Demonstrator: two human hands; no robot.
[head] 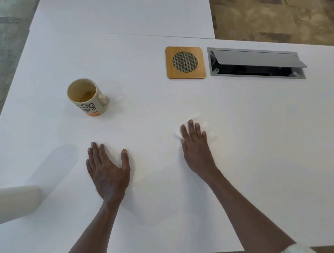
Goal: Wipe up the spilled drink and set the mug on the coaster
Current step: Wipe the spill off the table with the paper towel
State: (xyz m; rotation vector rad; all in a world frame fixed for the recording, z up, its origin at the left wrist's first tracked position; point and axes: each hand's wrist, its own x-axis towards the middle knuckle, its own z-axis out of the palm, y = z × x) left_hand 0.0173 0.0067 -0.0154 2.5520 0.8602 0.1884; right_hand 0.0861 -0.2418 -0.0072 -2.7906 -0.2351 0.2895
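A cream mug (86,98) with a dark pattern and an orange base stands upright at the left of the white table (161,100), a little amber drink inside, its handle pointing right. A square wooden coaster (185,62) with a round mesh centre lies bare at the back, right of the middle. My right hand (196,144) presses flat on a white paper napkin (207,127), fingers spread. My left hand (108,166) rests flat on the table with nothing in it, below and right of the mug. A faint wet sheen (120,96) shows right of the mug.
A grey cable hatch (255,63) with its lid propped open is set into the table just right of the coaster. A pale chair part (15,201) pokes in at the lower left. A seam (159,35) joins a second table behind. Carpet lies beyond.
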